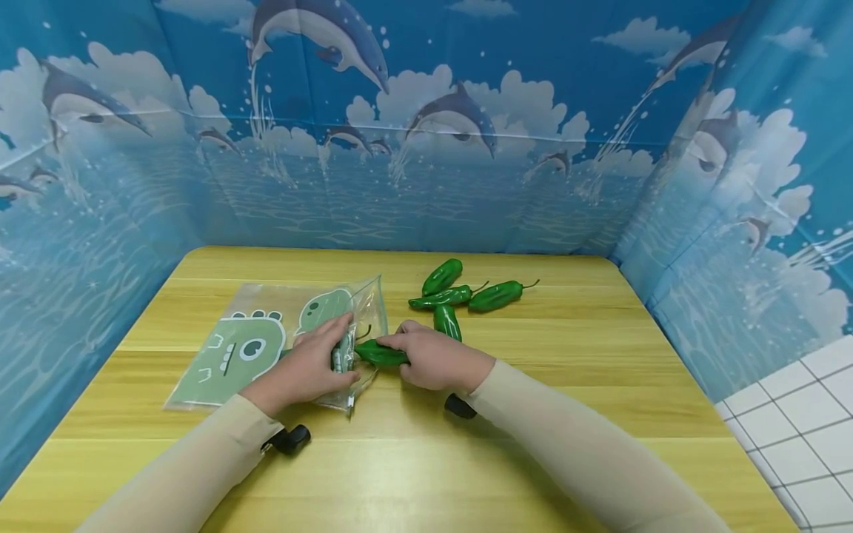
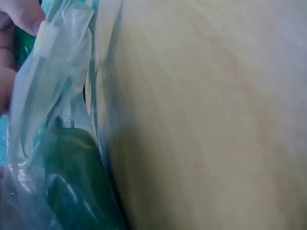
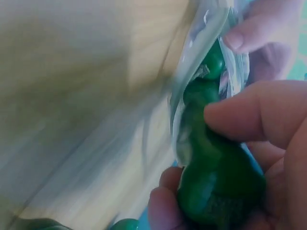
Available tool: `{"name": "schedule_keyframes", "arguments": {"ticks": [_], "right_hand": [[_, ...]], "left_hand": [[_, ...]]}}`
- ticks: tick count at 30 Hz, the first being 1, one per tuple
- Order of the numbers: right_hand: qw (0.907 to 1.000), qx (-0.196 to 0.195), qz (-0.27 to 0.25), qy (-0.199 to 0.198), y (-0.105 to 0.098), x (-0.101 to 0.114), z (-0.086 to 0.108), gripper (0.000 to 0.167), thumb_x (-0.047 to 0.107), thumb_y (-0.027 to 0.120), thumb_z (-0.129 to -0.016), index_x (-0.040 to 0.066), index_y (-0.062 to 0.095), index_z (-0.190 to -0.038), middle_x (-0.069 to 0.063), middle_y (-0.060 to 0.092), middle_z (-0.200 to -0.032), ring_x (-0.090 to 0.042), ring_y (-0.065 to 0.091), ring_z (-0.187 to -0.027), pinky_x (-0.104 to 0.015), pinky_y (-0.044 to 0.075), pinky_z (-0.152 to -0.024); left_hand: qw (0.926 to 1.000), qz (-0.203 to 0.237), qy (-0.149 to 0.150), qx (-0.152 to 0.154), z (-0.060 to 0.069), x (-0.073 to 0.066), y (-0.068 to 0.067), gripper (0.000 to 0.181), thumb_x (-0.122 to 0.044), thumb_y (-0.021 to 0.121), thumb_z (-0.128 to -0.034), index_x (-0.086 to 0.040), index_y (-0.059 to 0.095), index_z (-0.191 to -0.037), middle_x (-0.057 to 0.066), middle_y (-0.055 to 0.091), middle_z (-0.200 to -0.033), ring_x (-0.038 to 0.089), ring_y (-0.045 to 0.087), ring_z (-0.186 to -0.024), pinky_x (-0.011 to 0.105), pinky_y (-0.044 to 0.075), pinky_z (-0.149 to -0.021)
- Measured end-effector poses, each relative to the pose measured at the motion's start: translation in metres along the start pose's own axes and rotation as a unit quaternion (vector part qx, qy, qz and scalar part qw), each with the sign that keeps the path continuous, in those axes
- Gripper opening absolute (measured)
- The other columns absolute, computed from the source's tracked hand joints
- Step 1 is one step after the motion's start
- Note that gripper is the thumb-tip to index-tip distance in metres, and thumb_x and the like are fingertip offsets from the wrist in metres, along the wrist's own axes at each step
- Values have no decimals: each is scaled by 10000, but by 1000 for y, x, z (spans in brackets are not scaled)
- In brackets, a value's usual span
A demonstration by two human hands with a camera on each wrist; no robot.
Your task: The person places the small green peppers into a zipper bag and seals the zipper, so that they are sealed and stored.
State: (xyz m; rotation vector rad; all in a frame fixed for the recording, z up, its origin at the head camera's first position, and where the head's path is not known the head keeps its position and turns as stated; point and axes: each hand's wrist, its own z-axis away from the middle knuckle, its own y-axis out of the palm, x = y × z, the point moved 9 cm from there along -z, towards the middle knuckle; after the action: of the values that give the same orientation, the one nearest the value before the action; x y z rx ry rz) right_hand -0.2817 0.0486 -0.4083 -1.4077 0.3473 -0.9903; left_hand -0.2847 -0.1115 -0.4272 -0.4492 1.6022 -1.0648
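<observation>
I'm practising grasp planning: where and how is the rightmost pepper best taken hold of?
I'd probably pinch the rightmost pepper across its thick middle, coming from the near right: it lies on its side, its thin stem offers little to hold, and another pepper sits close at its left end.

- I have my left arm [image 1: 180, 474] stretched in from the lower left, a light sleeve covering it down to the wrist.
- My left hand [image 1: 306, 370] shows its back to the head camera, fingers slanting up and rightward, thumb set apart below them.
- My right arm [image 1: 586, 444] slants in from the lower right, sleeved the same way.
- My right hand [image 1: 433, 359] is turned leftward; on my right wrist view its fingers [image 3: 163, 211] are bent into a grip.
- I see both hands near each other, but apart.
</observation>
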Motion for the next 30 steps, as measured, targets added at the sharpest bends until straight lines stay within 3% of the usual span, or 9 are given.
{"name": "schedule_keyframes", "arguments": {"ticks": [4, 9, 13, 19, 24, 30], "right_hand": [[9999, 13, 149, 27, -1, 2, -7, 571, 103, 591, -1034, 180, 491, -1591, -69, 575, -1300, -139, 566, -905, -291, 519, -790], [9994, -132, 261, -159, 1, 11, -15, 525, 127, 626, -1045, 126, 518, -1559, -77, 594, -1438, -176, 620, -1237, -346, 548, -1061], [9995, -227, 29, -221, 3, 14, -21, 520, 163, 654, -1044, 83, 503, -1536, -101, 567, -1521, -217, 581, -1377, -385, 497, -1160], [9986, -394, -315, 130, 3, 4, -26, 527, 229, 716, -1016, 107, 542, -1498, -92, 576, -1514, -223, 583, -1369, -384, 497, -1153], [9983, -536, -227, 77, 3, 4, -31, 499, 264, 724, -1011, 135, 587, -1473, -50, 654, -1439, -200, 638, -1288, -367, 533, -1095], [9993, -168, -317, 54, 11, 7, -33, 560, 147, 634, -1050, 130, 481, -1587, -126, 579, -1492, -206, 624, -1282, -351, 541, -1081]], "left_hand": [[10000, -30, -19, 7, 0, 1, 1, 1047, -374, 794, -901, -107, 172, -1701, 158, 212, -1756, 461, 252, -1589, 754, 181, -1245], [10000, -15, 2, 26, 1, 0, 1, 1033, -385, 790, -902, -106, 193, -1697, 140, 218, -1758, 466, 261, -1584, 744, 228, -1236], [10000, 16, -19, 44, 1, 1, 0, 1039, -404, 795, -898, -117, 197, -1698, 138, 222, -1757, 476, 268, -1578, 741, 264, -1222], [10000, -30, -59, 0, 2, 3, -2, 1046, -413, 796, -890, -120, 201, -1698, 151, 231, -1752, 500, 293, -1559, 753, 306, -1191], [10000, -32, -26, -23, 2, 2, -3, 1048, -408, 802, -881, -105, 214, -1694, 149, 253, -1746, 507, 305, -1551, 760, 308, -1186], [10000, 23, -71, 6, 1, 5, -3, 1057, -410, 800, -883, -109, 198, -1697, 146, 239, -1750, 477, 267, -1579, 757, 241, -1223]]}}
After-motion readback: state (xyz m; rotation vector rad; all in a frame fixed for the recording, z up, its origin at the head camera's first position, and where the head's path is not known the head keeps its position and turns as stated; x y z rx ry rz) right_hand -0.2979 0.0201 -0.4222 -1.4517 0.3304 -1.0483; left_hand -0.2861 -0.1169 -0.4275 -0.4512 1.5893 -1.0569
